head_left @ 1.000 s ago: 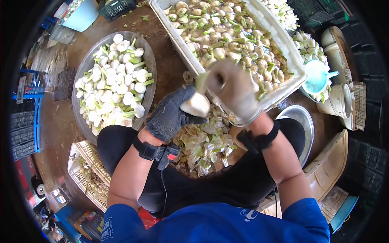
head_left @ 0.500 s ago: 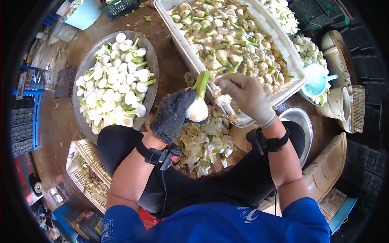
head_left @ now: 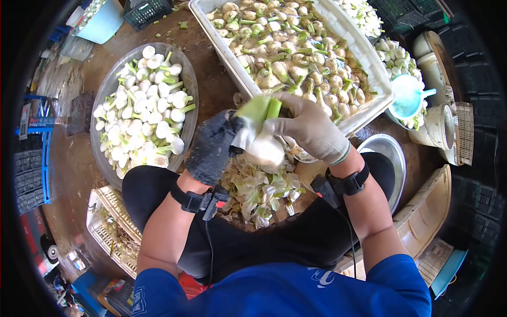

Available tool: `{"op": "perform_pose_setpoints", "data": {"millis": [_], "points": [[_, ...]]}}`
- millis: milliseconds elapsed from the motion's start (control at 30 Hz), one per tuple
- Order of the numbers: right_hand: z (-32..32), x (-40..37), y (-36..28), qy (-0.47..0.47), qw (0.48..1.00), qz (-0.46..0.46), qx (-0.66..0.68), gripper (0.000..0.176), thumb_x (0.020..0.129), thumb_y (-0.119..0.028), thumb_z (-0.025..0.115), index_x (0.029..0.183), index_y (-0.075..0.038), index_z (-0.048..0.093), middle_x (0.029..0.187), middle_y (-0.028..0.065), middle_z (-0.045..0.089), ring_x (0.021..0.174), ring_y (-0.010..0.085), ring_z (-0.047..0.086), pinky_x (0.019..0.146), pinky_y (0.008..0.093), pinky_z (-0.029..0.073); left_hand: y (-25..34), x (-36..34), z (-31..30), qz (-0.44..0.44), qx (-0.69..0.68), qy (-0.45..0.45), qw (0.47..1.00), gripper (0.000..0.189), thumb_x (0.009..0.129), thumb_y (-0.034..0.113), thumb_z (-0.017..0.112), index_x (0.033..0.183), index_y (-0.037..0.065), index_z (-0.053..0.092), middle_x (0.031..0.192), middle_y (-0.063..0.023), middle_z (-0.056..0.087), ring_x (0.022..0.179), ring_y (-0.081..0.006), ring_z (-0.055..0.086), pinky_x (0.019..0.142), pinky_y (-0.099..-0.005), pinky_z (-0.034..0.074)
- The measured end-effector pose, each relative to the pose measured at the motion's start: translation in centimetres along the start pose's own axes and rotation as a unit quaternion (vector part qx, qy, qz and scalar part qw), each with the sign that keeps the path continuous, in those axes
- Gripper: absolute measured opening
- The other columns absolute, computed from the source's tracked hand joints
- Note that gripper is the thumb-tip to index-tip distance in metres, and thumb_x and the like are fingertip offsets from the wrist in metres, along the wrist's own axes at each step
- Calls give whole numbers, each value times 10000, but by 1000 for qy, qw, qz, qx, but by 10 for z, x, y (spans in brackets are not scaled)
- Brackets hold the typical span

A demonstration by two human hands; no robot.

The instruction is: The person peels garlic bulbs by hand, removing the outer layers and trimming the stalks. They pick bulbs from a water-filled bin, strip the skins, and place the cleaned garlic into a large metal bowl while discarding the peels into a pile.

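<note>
Left hand (head_left: 211, 147) in a dark knitted glove, grip closed round the side of a pale bulb (head_left: 266, 150); right hand (head_left: 309, 129) in a light glove, grip closed over the top of the same bulb, fingers (head_left: 280, 126) pressed where the green stalk (head_left: 259, 109) begins; bulb held up between the two hands, clear of any surface, directly above a heap of pale peelings (head_left: 259, 187) between the knees; stalk pointing up and away from the body, cut off flat at its end; a loose flap of skin against the left glove, whether attached or free impossible to tell; black strap (head_left: 193, 202) on the left wrist with a thin cable down along the leg, a matching strap (head_left: 343, 185) on the right wrist; just beyond the hands, a long white tub (head_left: 369, 55) full of unpeeled, dull-skinned bulbs with green stalks, its near corner close behind the right hand; to the left, a round metal basin (head_left: 188, 71) piled with clean white peeled bulbs (head_left: 142, 116), well apart from the tub; by the right knee, a shiny metal bowl (head_left: 393, 158); farther right, a turquoise scoop (head_left: 405, 98) resting on another batch of white bulbs; at the lower left, a pale slatted crate (head_left: 103, 211) on the brown floor; blue sleeves and dark trousers at the bottom of the view.
</note>
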State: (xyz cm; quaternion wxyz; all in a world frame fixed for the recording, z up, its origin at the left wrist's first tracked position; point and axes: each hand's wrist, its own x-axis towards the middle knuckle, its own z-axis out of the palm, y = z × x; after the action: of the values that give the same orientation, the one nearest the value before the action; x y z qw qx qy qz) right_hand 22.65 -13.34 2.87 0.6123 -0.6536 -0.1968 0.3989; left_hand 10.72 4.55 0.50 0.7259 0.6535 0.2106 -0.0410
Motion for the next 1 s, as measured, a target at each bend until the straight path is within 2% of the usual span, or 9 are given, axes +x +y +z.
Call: {"op": "perform_pose_setpoints", "data": {"millis": [100, 167, 200, 333, 400, 500, 600, 833, 1000], "points": [[-7, 3, 0, 82, 986, -88, 112, 286, 882, 27, 576, 1166, 22, 549, 1061, 89, 647, 1022, 160, 603, 938, 278, 461, 2, -1, -7, 129, -23, 62, 989, 286, 971, 308, 574, 1135, 75, 589, 958, -30, 636, 785, -107, 623, 600, -214, 506], [-22, 4, -11, 130, 974, -129, 132, 312, 881, 26, 554, 1191, 38, 520, 1083, 107, 640, 1031, 180, 606, 945, 289, 463, 10, -5, -24, 57, -90, 53, 993, 233, 985, 202, 528, 1119, 15, 563, 1025, -95, 622, 856, -167, 633, 739, -298, 543], [-33, 5, -12, 174, 974, -131, 56, 322, 880, 20, 533, 1199, 57, 506, 1103, 120, 635, 1049, 196, 603, 953, 299, 461, 6, -3, -32, 43, -334, -105, 936, 287, 979, 204, 529, 1173, -7, 544, 1027, -105, 626, 886, -205, 642, 785, -327, 540], [-41, 4, -16, 180, 962, -170, 117, 331, 880, -16, 557, 1199, 66, 521, 1116, 115, 640, 1077, 190, 593, 947, 305, 459, -10, -14, -14, 64, 112, -237, 963, 202, 928, 140, 609, 1073, -1, 619, 1054, -116, 637, 901, -203, 641, 792, -343, 531], [-34, 2, -22, 147, 968, -161, 121, 344, 879, -20, 575, 1207, 65, 515, 1121, 115, 637, 1079, 191, 592, 962, 309, 454, -29, -12, -2, 257, 445, -169, 841, 132, 897, 60, 629, 1019, 11, 646, 1068, -99, 638, 894, -179, 629, 781, -312, 533], [-24, 1, -20, 109, 973, -175, 107, 342, 875, -32, 603, 1192, 64, 520, 1125, 119, 636, 1069, 190, 592, 965, 310, 454, -9, -6, 5, 152, 48, -27, 987, 152, 856, -5, 651, 1006, 18, 647, 1008, -72, 631, 878, -150, 613, 759, -275, 534], [-13, 1, -24, 85, 982, -159, 51, 356, 882, -73, 649, 1196, 38, 521, 1159, 129, 625, 1089, 197, 596, 976, 316, 454, 6, 5, 6, 355, 170, 85, 915, 191, 811, -57, 676, 982, 24, 647, 945, -56, 611, 856, -133, 600, 738, -259, 537], [6, 1, -23, 104, 978, -155, 95, 234, 897, 15, 593, 1119, 48, 530, 1132, 154, 634, 1049, 210, 625, 935, 334, 496, 3, 8, 5, 330, 136, 75, 931, 189, 788, -107, 656, 929, 16, 628, 906, -55, 589, 838, -154, 595, 731, -276, 534], [-2, 1, -16, 124, 981, -146, 17, 248, 910, -59, 619, 1119, 45, 537, 1088, 148, 649, 1022, 211, 639, 914, 336, 516, -1, 11, 7, 394, 301, 86, 864, 83, 847, 29, 592, 926, 47, 610, 807, -116, 570, 741, -337, 580, 671, -419, 490]]}}
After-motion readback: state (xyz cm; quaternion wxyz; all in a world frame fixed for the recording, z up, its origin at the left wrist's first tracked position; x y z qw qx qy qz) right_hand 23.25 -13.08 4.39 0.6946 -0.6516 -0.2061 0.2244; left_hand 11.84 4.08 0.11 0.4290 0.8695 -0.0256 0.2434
